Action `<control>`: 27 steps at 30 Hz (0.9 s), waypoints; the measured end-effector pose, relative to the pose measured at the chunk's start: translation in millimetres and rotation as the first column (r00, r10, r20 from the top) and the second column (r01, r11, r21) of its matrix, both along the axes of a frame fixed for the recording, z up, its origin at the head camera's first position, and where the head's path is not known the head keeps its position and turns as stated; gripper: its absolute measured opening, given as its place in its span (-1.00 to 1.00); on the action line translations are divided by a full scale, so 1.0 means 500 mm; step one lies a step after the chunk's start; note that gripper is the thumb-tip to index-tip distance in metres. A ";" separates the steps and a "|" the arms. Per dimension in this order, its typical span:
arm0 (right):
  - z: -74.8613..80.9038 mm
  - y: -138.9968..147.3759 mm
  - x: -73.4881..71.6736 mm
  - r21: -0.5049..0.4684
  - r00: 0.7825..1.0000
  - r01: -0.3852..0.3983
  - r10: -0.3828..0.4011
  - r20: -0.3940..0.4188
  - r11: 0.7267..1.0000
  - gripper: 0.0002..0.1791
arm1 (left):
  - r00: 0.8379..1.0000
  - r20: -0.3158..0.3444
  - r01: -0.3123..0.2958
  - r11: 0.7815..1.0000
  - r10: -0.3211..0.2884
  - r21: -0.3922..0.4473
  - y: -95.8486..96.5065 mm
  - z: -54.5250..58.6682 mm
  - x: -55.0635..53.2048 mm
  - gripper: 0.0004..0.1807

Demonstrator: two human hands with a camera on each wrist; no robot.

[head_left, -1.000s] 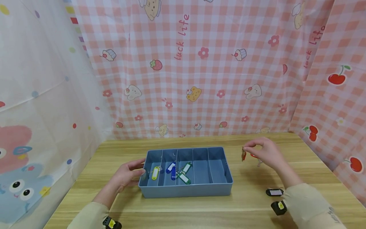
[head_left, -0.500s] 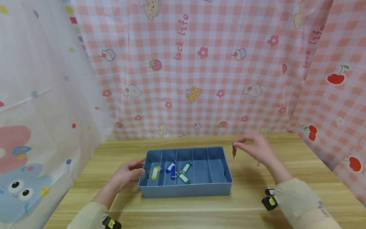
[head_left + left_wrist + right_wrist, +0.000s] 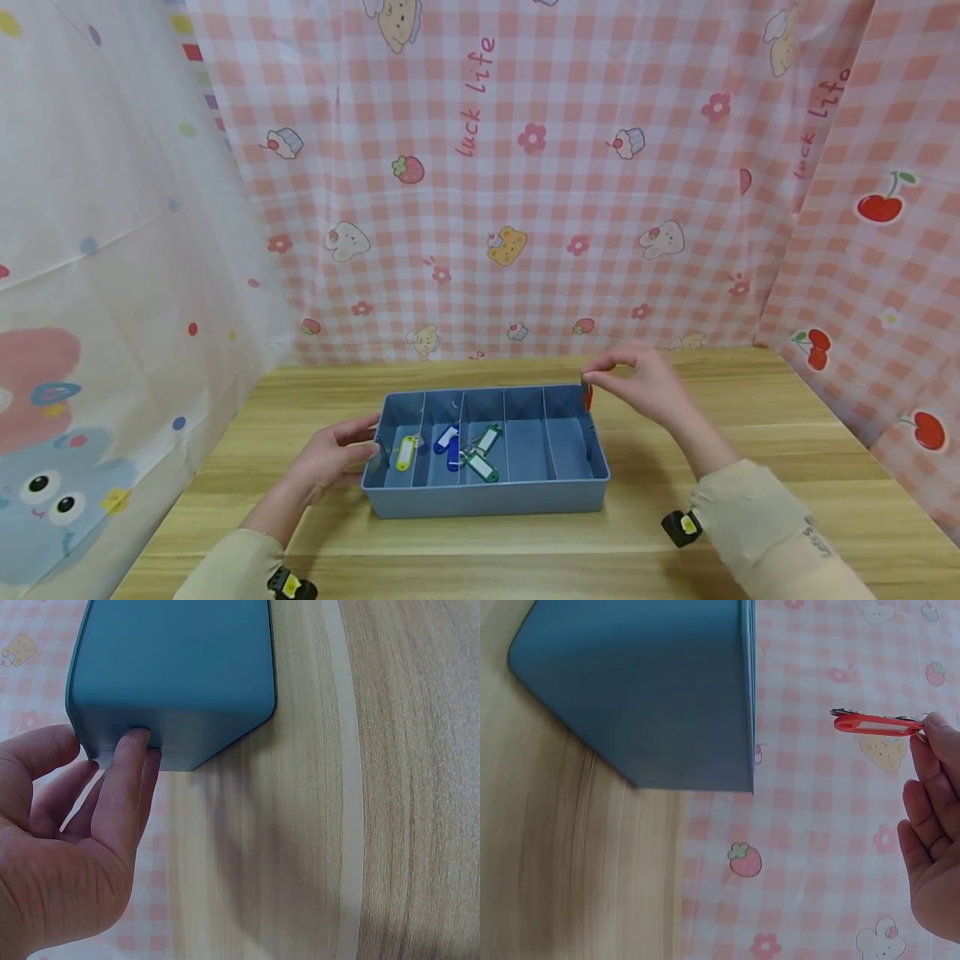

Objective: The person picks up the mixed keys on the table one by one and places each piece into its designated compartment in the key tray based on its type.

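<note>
My right hand pinches a red key tag by its ring, a metal key lying along the tag. In the head view the tag hangs at the right rim of a blue-grey compartment tray. My left hand rests its fingertips on the tray's left end wall, as the left wrist view also shows. Inside the tray, a yellow key tag lies in the leftmost compartment. Two blue key tags share the second, and two green key tags the third, with keys attached.
The tray stands on a wood-grain table. Pink checked cloth hangs behind and at the right, with white patterned cloth at the left. Thin dividers split the tray. Each wrist wears a small black camera.
My right hand has carried the red key tag left to the tray's right rim. My forearm now covers the black key tag seen earlier on the table. The left hand and tray stay still.
</note>
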State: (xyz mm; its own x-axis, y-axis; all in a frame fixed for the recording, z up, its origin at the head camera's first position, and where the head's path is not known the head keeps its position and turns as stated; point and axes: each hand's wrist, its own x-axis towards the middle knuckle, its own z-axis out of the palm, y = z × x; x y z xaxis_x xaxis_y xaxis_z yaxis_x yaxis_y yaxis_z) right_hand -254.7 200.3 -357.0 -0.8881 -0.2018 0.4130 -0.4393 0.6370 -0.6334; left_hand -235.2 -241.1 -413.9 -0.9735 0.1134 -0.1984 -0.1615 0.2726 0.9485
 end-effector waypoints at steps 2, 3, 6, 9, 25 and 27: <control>0.001 -0.008 0.000 -0.007 1.000 -0.008 0.008 -0.002 1.000 -0.92 | 1.000 0.000 0.000 1.000 0.000 0.000 0.000 0.001 0.001 -0.36; 0.002 -0.011 0.000 -0.010 1.000 -0.013 0.013 0.000 1.000 -0.92 | 1.000 0.000 0.001 1.000 -0.001 0.000 0.000 0.001 0.001 -0.36; 0.002 -0.022 0.001 -0.015 1.000 -0.019 0.019 0.008 1.000 -0.93 | 1.000 -0.001 0.002 1.000 -0.002 -0.002 0.000 0.002 0.001 -0.36; 0.002 -0.033 0.001 -0.022 0.999 -0.029 0.029 0.014 0.999 -0.93 | 1.000 -0.005 0.004 1.000 -0.004 -0.006 0.000 0.002 0.002 -0.36; -0.012 -0.075 -0.007 -0.002 0.992 -0.119 0.119 -0.033 0.993 -0.95 | 1.000 -0.005 0.005 1.000 -0.005 -0.018 0.000 0.004 0.002 -0.36; -0.013 -0.079 -0.007 0.003 0.992 -0.124 0.124 -0.030 0.992 -0.96 | 1.000 -0.004 0.004 1.000 -0.004 -0.018 0.000 0.003 0.001 -0.36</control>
State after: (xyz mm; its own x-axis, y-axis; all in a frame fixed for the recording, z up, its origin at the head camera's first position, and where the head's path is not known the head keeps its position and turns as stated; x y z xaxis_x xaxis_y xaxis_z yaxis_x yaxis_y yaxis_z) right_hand -258.2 161.0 -363.7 -0.8432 -0.3101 0.4391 -0.5341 0.5766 -0.6183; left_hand -234.7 -241.2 -412.4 -0.9738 0.1141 -0.1970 -0.1569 0.2905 0.9439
